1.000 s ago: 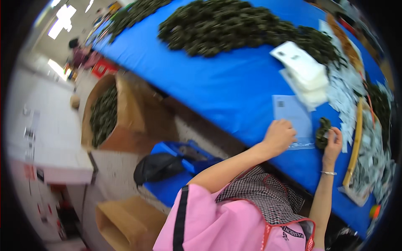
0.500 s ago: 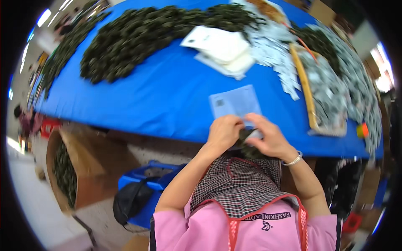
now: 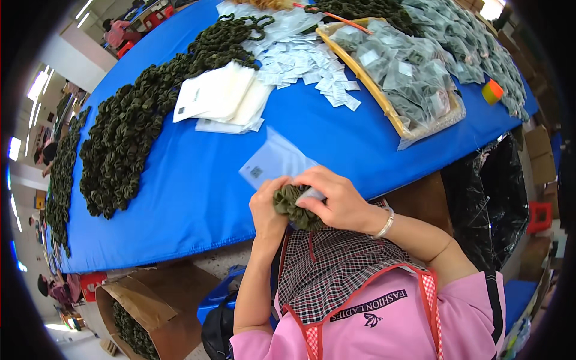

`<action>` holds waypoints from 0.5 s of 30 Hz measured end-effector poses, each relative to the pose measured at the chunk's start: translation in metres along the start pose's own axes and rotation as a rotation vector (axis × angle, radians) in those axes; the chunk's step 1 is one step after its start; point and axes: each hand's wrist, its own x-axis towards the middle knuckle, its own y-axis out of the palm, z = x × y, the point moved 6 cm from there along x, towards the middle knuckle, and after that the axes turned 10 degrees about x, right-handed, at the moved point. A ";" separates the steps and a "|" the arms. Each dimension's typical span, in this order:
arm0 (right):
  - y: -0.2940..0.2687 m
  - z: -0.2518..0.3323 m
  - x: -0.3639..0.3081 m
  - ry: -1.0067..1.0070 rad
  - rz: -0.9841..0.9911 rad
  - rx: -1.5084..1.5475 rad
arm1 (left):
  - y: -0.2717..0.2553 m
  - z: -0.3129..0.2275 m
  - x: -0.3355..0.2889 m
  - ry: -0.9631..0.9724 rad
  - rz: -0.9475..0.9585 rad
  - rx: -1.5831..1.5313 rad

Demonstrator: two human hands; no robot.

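A dark green scrunchie (image 3: 293, 210) is bunched between my two hands, close to my apron at the table's near edge. My right hand (image 3: 343, 201) is closed on it, with a small white label (image 3: 312, 194) under the fingers. Curled against the scrunchie's left side, my left hand (image 3: 267, 209) pinches the near end of a clear plastic bag (image 3: 273, 157). That bag lies out over the blue cloth, and its near end is hidden by my fingers.
Loose scrunchies (image 3: 123, 144) are heaped on the left. Beyond the bag lie a stack of flat bags (image 3: 219, 96) and scattered white labels (image 3: 306, 63). A yellow-rimmed tray (image 3: 366, 78) holds bagged scrunchies. An orange-yellow roll (image 3: 492, 92) sits far right; a cardboard box (image 3: 162, 309) stands below left.
My view has swung to the right. Both hands have drawn closer around the scrunchie, which now shows more plainly between them. The bag has tilted.
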 end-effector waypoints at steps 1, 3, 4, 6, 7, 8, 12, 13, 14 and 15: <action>0.001 -0.008 0.001 0.069 0.010 -0.064 | 0.001 0.005 0.004 -0.084 -0.034 0.003; 0.003 -0.020 0.000 0.154 0.016 -0.257 | 0.002 0.013 0.006 -0.252 -0.041 -0.010; 0.004 -0.019 0.000 0.084 0.002 -0.224 | 0.002 0.017 0.005 -0.365 -0.034 -0.025; 0.005 -0.023 0.000 0.088 -0.028 -0.179 | 0.003 -0.007 0.012 -0.063 -0.012 0.087; 0.008 -0.026 0.001 0.111 -0.004 -0.163 | 0.005 -0.019 0.012 0.068 -0.003 0.130; 0.006 -0.029 0.003 0.112 -0.056 -0.173 | 0.009 -0.032 0.012 0.204 0.030 0.175; -0.006 -0.054 0.006 0.327 -0.214 -0.084 | 0.002 -0.050 0.010 0.263 -0.139 0.370; -0.013 -0.061 0.004 0.371 -0.298 -0.025 | 0.000 -0.048 0.009 0.192 -0.175 0.346; -0.017 -0.068 0.002 0.422 -0.394 0.030 | 0.000 -0.043 0.005 0.069 -0.211 0.318; -0.014 -0.080 0.000 0.568 -0.391 0.186 | 0.000 -0.037 0.001 -0.053 -0.245 0.290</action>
